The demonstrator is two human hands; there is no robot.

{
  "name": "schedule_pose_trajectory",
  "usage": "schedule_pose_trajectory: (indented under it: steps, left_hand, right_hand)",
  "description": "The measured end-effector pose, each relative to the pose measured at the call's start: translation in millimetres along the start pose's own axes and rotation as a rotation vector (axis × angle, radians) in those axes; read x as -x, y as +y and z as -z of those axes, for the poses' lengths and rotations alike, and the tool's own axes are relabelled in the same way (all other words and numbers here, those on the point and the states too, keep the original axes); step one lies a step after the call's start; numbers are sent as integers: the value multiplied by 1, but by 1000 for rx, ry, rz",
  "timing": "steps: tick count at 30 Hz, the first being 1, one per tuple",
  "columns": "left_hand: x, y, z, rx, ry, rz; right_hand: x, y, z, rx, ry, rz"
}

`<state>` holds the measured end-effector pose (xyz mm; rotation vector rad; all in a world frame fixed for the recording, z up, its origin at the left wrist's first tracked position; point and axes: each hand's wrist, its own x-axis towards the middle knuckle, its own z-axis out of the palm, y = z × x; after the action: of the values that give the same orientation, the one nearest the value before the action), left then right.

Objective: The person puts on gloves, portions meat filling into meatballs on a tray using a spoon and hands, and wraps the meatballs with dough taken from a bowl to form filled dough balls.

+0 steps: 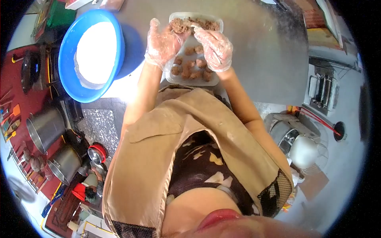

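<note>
Both of my hands wear clear plastic gloves and are raised over a clear tray of rolled brown balls (193, 74). My left hand (163, 44) has its thumb up and its fingers cupped under a clump of crumbly brown mixture (180, 26). Just to the right, my right hand (215, 47) has its fingers drawn together, with the tips at the clump's edge. Whether those fingertips pinch anything is hidden. Behind the hands, a second clear container (216, 18) holds more of the loose brown mixture.
A large blue basin (121, 43) of white powder stands to the left on the metal table (270, 55). Big metal pots (45, 129) and hanging utensils are at far left, where another person (92, 186) is partly visible. A machine with a metal bowl (283, 133) is at right.
</note>
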<state>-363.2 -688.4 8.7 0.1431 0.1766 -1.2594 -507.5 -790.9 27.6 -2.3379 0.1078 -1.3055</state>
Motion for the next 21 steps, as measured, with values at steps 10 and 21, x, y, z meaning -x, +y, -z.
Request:
schedule_pose_trajectory:
  steps: [10, 21]
  left_hand:
    - [-14, 10, 3, -158, 23, 66]
    - [-48, 24, 24, 6, 138, -262]
  right_hand:
    - [10, 16, 1, 183, -322, 239]
    - [-31, 35, 18, 164, -368, 404]
